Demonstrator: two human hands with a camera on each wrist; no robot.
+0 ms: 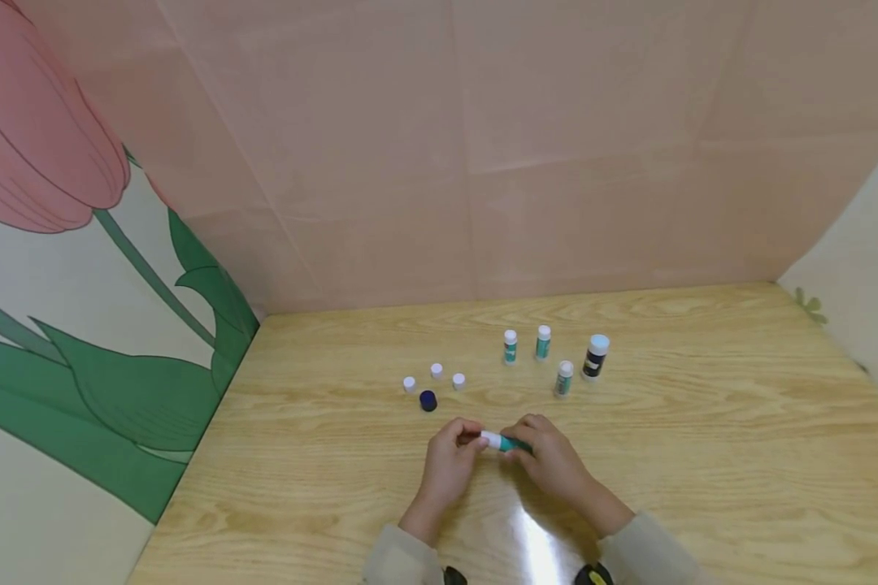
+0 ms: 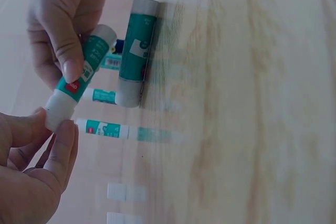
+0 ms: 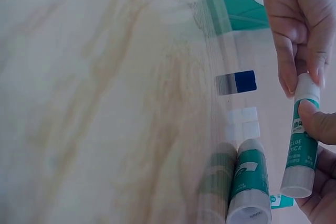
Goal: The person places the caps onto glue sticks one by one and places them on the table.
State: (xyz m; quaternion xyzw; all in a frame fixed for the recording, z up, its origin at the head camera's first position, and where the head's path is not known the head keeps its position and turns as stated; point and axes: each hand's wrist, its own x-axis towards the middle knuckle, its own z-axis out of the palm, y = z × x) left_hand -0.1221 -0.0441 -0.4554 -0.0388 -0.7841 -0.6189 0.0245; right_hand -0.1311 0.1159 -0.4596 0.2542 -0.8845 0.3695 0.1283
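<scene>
Pale sleeves point(image 1: 402, 559) lie nearest us, and beyond them, over the table point(image 1: 263, 479), our left hand point(image 1: 449, 467) pinches the white end of a glue stick point(image 1: 508, 444) while our right hand point(image 1: 554, 461) grips its green body. Our left wrist view shows its red patch point(image 2: 73, 86), which the head view does not.

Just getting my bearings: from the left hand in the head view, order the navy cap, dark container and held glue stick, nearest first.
1. Held glue stick, pinched by the left hand
2. Navy cap, ahead
3. Dark container, ahead and right
</scene>
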